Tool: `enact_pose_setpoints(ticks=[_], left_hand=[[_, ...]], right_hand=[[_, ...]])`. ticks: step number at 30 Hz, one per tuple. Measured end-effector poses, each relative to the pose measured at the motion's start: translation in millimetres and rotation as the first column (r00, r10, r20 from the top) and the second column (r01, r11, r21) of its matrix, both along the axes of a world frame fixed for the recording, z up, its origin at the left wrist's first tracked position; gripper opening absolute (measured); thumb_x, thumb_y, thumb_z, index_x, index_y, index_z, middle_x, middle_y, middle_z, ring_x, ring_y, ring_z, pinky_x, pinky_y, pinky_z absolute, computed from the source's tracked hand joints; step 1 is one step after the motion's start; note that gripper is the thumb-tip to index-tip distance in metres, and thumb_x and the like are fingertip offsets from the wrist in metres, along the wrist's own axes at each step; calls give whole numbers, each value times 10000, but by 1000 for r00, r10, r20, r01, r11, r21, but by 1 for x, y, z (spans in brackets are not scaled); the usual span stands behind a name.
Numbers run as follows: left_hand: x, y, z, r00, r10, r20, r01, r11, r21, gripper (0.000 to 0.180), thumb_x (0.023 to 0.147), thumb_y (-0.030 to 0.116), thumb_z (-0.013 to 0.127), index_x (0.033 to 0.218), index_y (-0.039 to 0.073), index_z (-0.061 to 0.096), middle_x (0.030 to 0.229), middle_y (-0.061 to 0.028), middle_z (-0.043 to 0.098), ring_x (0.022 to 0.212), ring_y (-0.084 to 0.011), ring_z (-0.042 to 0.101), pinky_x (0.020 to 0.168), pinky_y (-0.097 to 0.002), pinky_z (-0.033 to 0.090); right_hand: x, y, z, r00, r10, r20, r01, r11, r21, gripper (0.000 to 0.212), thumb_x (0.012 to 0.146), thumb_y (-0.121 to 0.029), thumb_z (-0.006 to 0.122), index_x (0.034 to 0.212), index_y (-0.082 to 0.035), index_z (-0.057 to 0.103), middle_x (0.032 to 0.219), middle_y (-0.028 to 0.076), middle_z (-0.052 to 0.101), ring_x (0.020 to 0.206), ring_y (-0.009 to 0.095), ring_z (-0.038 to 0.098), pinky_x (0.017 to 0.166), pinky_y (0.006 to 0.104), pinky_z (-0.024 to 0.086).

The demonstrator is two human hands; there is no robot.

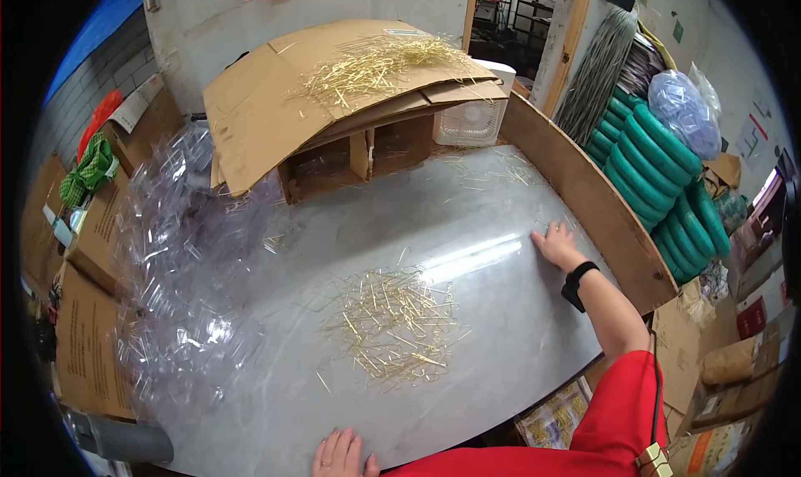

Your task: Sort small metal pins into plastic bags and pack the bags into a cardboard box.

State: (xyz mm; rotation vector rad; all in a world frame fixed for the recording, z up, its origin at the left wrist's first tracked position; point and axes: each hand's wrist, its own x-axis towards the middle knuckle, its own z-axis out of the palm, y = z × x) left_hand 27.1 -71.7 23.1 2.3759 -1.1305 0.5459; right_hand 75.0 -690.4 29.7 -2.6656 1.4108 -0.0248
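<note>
A loose pile of thin gold-coloured wire pieces (396, 323), some with bent ends, lies in the middle of a grey metal-topped table (284, 402). My right hand (557, 245), with a black band on its wrist, rests on the tabletop at the right, beyond the pile. Its fingers are apart and nothing shows in them. At the near edge, my left hand (344, 455) lies with its fingers flat on the surface, only partly in view. Neither hand touches the pile. Clear plastic packages (196, 268) are heaped along the table's left side.
More gold pieces (388, 64) lie on cardboard sheets (275, 101) over a wooden compartment shelf (367, 156) at the back. A white fan (471, 122) stands beside it. A wooden board (584, 197) borders the right side; green wrapped rings (651, 164) are stacked beyond.
</note>
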Motion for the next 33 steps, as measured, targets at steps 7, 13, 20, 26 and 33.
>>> enact_pose_setpoints(ticks=[7, 13, 20, 26, 33], left_hand=[[-8, -1, -1, 986, 157, 48, -161, 984, 79, 400, 769, 177, 727, 1148, 51, 717, 1206, -144, 697, 1123, -344, 659, 964, -477, 517], [-10, 6, -17, 985, 167, 34, -170, 975, 140, 407, 829, 232, 708, 1210, 89, 704, 1262, -92, 692, 1160, -308, 652, 994, -450, 495], [-17, 19, -5, 990, 129, -60, -104, 945, 310, 383, 925, 264, 651, 1254, 71, 673, 1282, -94, 675, 1191, -293, 640, 1010, -455, 479], [-10, 24, -18, 997, 43, 69, -58, 972, 226, 409, 941, 291, 642, 1261, 36, 653, 1317, -143, 642, 1226, -322, 609, 1004, -466, 483], [-10, 7, -7, 991, 122, 51, -129, 977, 168, 384, 915, 255, 644, 1226, 31, 674, 1262, -137, 667, 1192, -326, 627, 994, -481, 490]], right_hand=[[56, 114, 61, 709, 619, 337, -683, 722, 112, 503, 961, -406, 611, 1268, -8, 635, 1331, 200, 618, 1236, 381, 576, 1068, 438, 448], [156, -57, 29, 942, 279, 186, -263, 959, -109, 693, 923, -502, 651, 1498, -162, 464, 1597, 204, 330, 1444, 454, 319, 1154, 562, 342], [217, -78, 29, 998, 58, 21, -61, 972, 227, 940, 884, -765, 467, 1626, -260, 186, 1689, 176, 90, 1536, 470, 59, 1224, 602, 143], [233, 18, 40, 915, 381, -134, -347, 912, 218, 1021, 871, -839, 388, 1628, -193, 162, 1701, 136, 45, 1541, 461, 12, 1171, 716, 67], [198, 144, 28, 620, 767, -164, -744, 641, 186, 923, 928, -755, 384, 1632, -200, 163, 1689, 197, 40, 1543, 456, -35, 1174, 706, 32]])
